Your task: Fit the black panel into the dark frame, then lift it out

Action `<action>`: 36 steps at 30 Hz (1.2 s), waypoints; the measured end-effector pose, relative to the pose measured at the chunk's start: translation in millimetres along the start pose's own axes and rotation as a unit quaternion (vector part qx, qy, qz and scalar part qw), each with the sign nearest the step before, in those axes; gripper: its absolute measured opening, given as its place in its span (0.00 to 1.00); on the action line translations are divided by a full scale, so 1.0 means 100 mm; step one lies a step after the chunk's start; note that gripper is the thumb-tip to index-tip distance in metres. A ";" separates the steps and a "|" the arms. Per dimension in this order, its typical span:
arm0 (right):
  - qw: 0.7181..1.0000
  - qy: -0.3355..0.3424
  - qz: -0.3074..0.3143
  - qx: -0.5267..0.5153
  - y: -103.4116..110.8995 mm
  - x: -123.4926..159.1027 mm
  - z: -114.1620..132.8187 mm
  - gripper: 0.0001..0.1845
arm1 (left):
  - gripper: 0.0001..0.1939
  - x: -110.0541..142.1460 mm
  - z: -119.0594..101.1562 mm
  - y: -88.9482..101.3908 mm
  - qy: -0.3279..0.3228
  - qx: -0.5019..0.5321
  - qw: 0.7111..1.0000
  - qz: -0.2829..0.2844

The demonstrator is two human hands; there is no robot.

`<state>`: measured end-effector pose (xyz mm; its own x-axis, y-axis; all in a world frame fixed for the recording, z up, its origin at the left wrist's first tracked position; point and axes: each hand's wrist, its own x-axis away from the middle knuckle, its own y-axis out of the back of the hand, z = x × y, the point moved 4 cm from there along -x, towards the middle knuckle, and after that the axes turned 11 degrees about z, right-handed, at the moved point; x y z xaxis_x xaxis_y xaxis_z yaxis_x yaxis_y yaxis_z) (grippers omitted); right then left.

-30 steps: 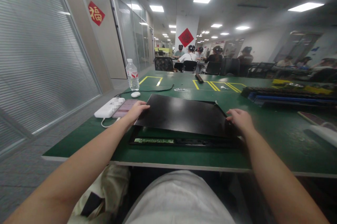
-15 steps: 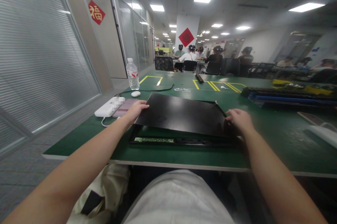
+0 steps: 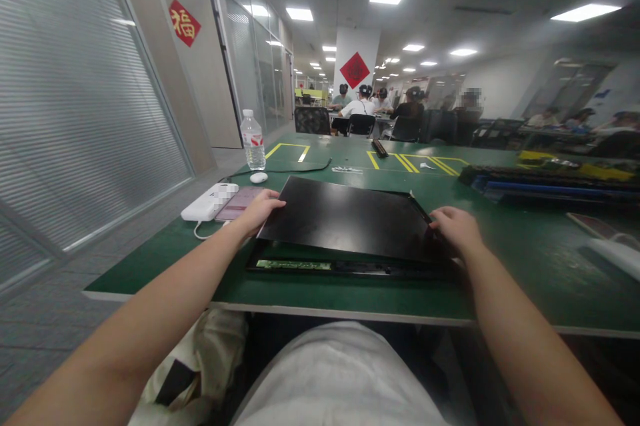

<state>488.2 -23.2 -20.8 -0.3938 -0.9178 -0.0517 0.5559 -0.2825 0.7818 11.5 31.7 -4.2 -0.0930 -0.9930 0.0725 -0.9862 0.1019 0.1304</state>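
Observation:
A glossy black flat screen panel [image 3: 345, 213] lies tilted over a thin black frame [image 3: 400, 271], its near edge apart from the frame's front bar. A green circuit board strip [image 3: 294, 265] shows along that bar on the left. My left hand [image 3: 261, 209] is closed on the panel's left edge, thumb on top and the other fingers mostly hidden. At the right side, my right hand [image 3: 456, 225] pinches the edge where panel and frame meet. Whether its fingertips also hold the frame is hard to make out.
On the green table [image 3: 310, 294] at left are a white power bank [image 3: 206, 203], a phone [image 3: 240, 203], a white oval object [image 3: 259, 178] and a water bottle [image 3: 254, 143]. A black cable [image 3: 300, 171] runs behind the panel. Long black and blue parts [image 3: 540, 187] lie at right.
The view has shifted very slightly. Both hands keep their hold, and the panel stays in nearly the same tilted position.

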 end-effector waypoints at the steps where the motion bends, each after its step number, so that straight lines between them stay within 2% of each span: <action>1: 1.000 0.000 0.002 0.002 0.00 0.00 0.00 0.16 | 0.15 0.00 0.00 0.00 0.002 0.001 1.000 0.001; 14: 1.000 -0.002 0.010 0.007 -0.01 0.00 0.00 0.15 | 0.16 -0.06 0.07 0.02 0.007 0.023 1.000 0.015; 21: 1.000 -0.005 0.012 0.001 0.00 0.02 0.03 0.15 | 0.21 -0.07 0.09 -0.03 0.012 0.097 0.993 0.070; 28: 0.999 -0.004 0.015 -0.028 0.00 0.02 0.04 0.14 | 0.23 -0.02 0.07 -0.02 0.019 0.051 0.997 0.054; 36: 0.999 -0.003 0.020 -0.025 -0.02 0.01 0.00 0.15 | 0.19 -0.01 0.06 -0.03 0.039 0.049 0.997 0.055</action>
<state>486.5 -23.2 -22.1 -0.3753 -0.9267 -0.0170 0.6075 -0.2598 0.7506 14.0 31.5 -10.4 -0.1943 -0.9683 0.1572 -0.9796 0.1999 0.0201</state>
